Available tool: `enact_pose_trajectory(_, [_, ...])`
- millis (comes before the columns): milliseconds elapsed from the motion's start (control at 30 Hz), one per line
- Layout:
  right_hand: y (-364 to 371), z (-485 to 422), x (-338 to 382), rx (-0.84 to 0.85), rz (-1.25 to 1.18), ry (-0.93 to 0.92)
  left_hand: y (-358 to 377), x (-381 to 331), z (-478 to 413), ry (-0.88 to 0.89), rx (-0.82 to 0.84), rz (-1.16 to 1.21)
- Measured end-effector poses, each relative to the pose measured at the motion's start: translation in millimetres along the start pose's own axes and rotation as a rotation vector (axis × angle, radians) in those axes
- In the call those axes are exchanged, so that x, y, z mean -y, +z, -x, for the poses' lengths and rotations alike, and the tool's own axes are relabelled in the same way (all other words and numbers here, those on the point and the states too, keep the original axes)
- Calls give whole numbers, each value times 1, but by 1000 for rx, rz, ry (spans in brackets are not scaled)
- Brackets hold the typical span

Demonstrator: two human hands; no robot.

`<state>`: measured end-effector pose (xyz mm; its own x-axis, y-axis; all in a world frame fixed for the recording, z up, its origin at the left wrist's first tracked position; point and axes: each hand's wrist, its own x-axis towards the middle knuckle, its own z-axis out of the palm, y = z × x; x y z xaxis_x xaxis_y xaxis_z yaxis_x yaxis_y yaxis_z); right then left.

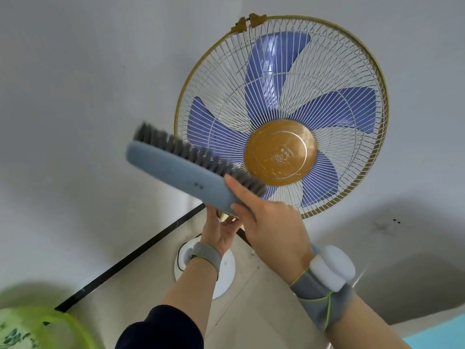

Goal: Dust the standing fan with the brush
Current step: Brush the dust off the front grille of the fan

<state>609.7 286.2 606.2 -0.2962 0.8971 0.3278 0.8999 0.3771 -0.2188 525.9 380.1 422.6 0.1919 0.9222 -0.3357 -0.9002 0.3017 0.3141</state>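
The standing fan [284,71] fills the upper right: a white wire grille with a gold rim, purple-blue blades and a gold centre cap [279,152]. My right hand [269,227] grips the handle of a blue-grey brush [173,172], index finger along its back. Its grey bristles lie against the grille's lower left, just left of the cap. My left hand [219,230] reaches up below the fan head and holds the fan's neck, which is mostly hidden behind the brush and hands.
The fan's round white base [226,275] stands on the beige tiled floor beside a dark skirting strip [130,255] along the white wall. A green object [30,326] sits at the bottom left. A turquoise surface [437,336] shows at the bottom right.
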Motion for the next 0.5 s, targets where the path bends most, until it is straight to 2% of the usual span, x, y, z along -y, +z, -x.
enact_pose_trajectory(67, [-7, -9, 4, -226, 62, -20, 2, -1, -2, 28, 7, 4])
enact_pose_trajectory(167, [-3, -19, 5, -337, 170, -15, 3, -1, -1, 47, 8, 14])
enact_pose_trajectory(267, [10, -15, 5, -268, 163, 41, 2, 0, -1, 25, 7, -24])
enact_pose_trajectory(433, [6, -15, 4, -1, 120, 55, 1, -3, -5, -46, -5, 35])
enact_pose_trajectory(500, [5, -12, 1, 23, 115, 58, 1, -2, -6, -46, -56, 19])
